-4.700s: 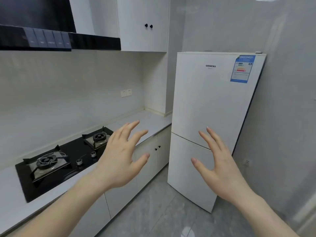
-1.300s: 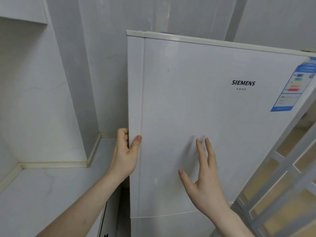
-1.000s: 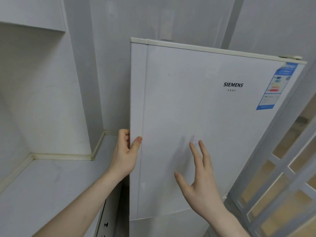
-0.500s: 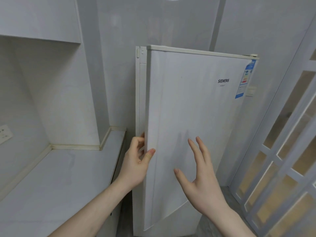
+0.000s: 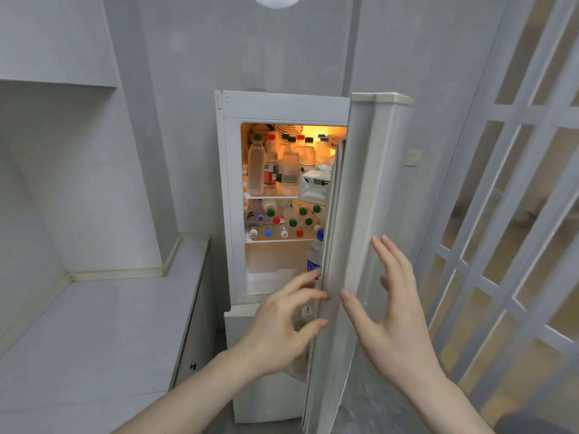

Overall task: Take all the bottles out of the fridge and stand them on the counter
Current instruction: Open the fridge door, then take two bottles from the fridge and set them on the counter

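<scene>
Head view, bottles shelved beyond door edge, both hands' fingers spread, empty.

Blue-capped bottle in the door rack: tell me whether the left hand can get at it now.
Probably yes. The left hand is at the door edge just below the blue-capped bottle, with the fridge open and nothing between them.

The room is dim and gray. Warm yellow light glows inside the fridge. Straight lines bend at the edges.
</scene>
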{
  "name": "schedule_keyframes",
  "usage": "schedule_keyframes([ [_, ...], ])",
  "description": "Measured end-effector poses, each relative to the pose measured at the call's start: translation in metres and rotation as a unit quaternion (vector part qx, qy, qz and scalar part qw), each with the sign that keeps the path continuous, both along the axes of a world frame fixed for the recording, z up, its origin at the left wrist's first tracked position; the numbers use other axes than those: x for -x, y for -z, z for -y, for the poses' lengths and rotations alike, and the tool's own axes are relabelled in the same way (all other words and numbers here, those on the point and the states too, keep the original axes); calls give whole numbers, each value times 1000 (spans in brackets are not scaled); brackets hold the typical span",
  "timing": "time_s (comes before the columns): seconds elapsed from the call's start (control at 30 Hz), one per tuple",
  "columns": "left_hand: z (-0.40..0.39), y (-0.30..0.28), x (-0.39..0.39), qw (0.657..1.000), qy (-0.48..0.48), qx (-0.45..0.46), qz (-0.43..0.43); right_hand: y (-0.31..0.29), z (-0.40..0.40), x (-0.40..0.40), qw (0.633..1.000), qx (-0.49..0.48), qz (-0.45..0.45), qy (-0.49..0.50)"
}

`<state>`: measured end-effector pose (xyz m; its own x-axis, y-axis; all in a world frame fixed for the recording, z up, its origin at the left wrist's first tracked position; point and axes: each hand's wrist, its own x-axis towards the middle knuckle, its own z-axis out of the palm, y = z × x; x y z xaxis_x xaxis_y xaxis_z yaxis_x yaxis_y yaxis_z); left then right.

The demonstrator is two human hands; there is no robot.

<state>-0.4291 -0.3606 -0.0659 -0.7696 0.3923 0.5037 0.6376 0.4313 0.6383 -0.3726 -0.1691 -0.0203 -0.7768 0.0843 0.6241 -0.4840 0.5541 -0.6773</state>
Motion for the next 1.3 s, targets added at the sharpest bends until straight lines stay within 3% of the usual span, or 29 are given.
schedule_keyframes([
  [0.13, -14, 0, -2, 997, 38, 69, -23, 4, -27, -13, 998, 29, -28, 55],
  [0.47, -39, -16, 16, 997, 18, 78, -18, 21, -96, -36, 970, 72, -62, 223],
  [0.57, -45, -20, 22, 997, 16, 76, -29, 18, -99, -48, 948, 25, -149, 280],
  [0.67, -51, -21, 27, 996, 20, 77, -25, 15, -96, -52, 947, -39, -184, 260],
  [0.77, -57, -20, 31, 996, 26, 85, -18, 21, -102, -40, 977, -34, -78, 196],
  [0.9, -65, -19, 38, 995, 38, 88, -18, 38, -118, -14, 983, -23, 51, 176],
  [1.07, -76, -20, 51, 994, 44, 94, -14, 49, -138, 20, 975, -20, 105, 197],
  [1.3, -104, -17, 81, 990, 78, 114, -8, 72, -174, 71, 946, 69, 148, 279],
])
